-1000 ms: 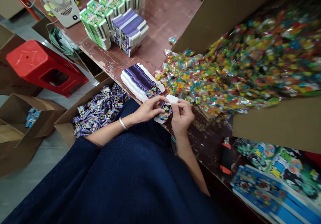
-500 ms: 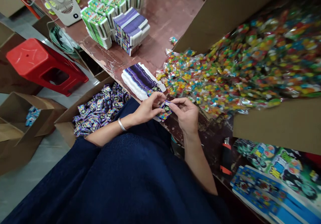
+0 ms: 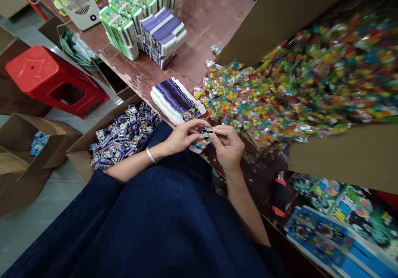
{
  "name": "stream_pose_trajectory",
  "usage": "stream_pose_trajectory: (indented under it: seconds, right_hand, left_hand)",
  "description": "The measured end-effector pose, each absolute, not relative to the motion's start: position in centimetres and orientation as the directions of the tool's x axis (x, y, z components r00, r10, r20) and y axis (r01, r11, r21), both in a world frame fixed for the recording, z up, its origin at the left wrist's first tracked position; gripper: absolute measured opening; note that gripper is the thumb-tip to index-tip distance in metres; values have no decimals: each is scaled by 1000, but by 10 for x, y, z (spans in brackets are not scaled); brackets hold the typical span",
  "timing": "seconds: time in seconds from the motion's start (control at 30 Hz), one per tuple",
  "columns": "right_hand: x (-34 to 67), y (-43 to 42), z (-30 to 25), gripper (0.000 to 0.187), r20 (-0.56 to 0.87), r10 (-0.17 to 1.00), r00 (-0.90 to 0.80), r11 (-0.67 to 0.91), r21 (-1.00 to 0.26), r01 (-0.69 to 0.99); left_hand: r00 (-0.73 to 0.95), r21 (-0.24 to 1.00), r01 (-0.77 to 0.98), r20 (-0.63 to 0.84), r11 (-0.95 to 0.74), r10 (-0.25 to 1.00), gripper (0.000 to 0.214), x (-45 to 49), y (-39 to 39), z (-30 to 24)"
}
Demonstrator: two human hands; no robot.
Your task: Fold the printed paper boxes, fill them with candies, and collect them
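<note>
Left grip (image 3: 181, 139) now flatter on carton (image 3: 200, 143)

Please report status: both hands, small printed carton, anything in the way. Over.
Left hand holds small printed carton, right hand at its far end. White flap out at near end. Colourful packets close by, nothing seen blocking.

A reddish-brown worktop (image 3: 214, 4) is running diagonally across the view, its near edge showing scuffs and worn paint. Beside it, a red plastic stool (image 3: 34, 68) is standing on a smooth grey floor (image 3: 18, 236) that is reflecting pale light. An open cardboard box (image 3: 62, 132) is sitting near the stool, and an orange bar (image 3: 40, 11) is slanting through the upper left corner.
</note>
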State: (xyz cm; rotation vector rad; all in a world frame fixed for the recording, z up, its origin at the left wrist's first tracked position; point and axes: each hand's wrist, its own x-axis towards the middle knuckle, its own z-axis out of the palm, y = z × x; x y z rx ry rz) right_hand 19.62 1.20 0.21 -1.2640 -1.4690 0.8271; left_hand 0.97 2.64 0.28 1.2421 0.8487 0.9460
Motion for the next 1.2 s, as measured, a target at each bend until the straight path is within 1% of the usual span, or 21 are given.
stream_pose_trajectory:
  seconds: [0.03, 0.1, 0.17, 0.23, 0.27, 0.3, 0.33, 0.4, 0.43, 0.47, 0.53, 0.63, 0.7, 0.73, 0.77, 0.83, 0.93, 1.1, 1.2]
  right_hand:
    - [195, 9, 0, 14, 256, 966, 49, 230, -926, 298]
    - [198, 6, -4, 12, 242, 970, 16, 227, -928, 294]
    - [209, 9, -7, 17, 147, 989, -31, 149, -944, 296]
    - [230, 15, -13, 28, 48, 998, 50, 26, -927, 374]
    - [242, 20, -17, 31, 55, 984, 167, -26, -893, 449]
    - [254, 24, -22, 30, 111, 958, 264, -61, -820, 570]
    - [266, 28, -28, 29, 164, 948, 273, -76, -715, 695]
    - [283, 35, -41, 24, 241, 945, 220, -54, -548, 835]
    - [289, 37, -46, 20, 268, 946, 183, -26, -499, 866]
    - [293, 39, -51, 16, 296, 942, 161, 2, -482, 876]
    - [295, 40, -54, 17, 357, 915, 187, 24, -513, 858]
    - [288, 37, -40, 22, 417, 836, 357, 3, -654, 756]
    - [278, 32, -16, 25, 396, 819, 415, 38, -759, 650]
    - [271, 28, -3, 26, 370, 838, 400, 64, -796, 602]
    - [265, 24, 11, 26, 339, 874, 348, 84, -812, 578]
    - [252, 16, 35, 22, 303, 916, 263, 99, -807, 582]
    - [242, 9, 53, 20, 281, 936, 210, 92, -774, 627]
    - [238, 13, 45, 18, 281, 932, 229, 73, -763, 642]
    - [231, 17, 40, 15, 245, 958, 150, 90, -752, 653]
  left_hand:
    - [388, 989, -121, -32, 85, 921, 31, 10, 26, 2]
    - [413, 987, -105, -67, 121, 908, 27, 9, 25, 0]
    - [437, 989, -35, -113, 143, 892, 27, 6, 25, -2]
    - [424, 988, 74, -154, 136, 892, 32, 2, 26, -4]
    - [406, 985, 115, -165, 129, 899, 34, 0, 27, -6]
    - [384, 982, 129, -175, 136, 906, 35, -2, 28, -7]
    - [370, 981, 112, -191, 160, 909, 36, -3, 28, -8]
    - [380, 969, 22, -237, 248, 894, 40, -3, 29, -11]
    - [403, 957, -27, -253, 288, 879, 45, -3, 30, -12]
    - [428, 950, -64, -252, 307, 868, 48, -2, 30, -13]
    - [460, 965, -66, -196, 253, 866, 49, -2, 32, -15]
    - [469, 992, 75, -125, 102, 874, 31, -2, 33, -20]
    - [461, 988, 130, -136, 85, 877, 26, -1, 33, -24]
    - [452, 988, 118, -143, 100, 881, 28, -1, 33, -27]
    - [444, 989, 87, -145, 118, 884, 31, 1, 34, -29]
    - [435, 989, 15, -142, 150, 889, 37, 3, 34, -32]
    - [425, 976, -66, -159, 206, 891, 34, 6, 36, -31]
    - [422, 944, -172, -189, 283, 887, 32, 6, 35, -25]
    - [471, 936, -186, -182, 298, 863, 32, 11, 32, -22]
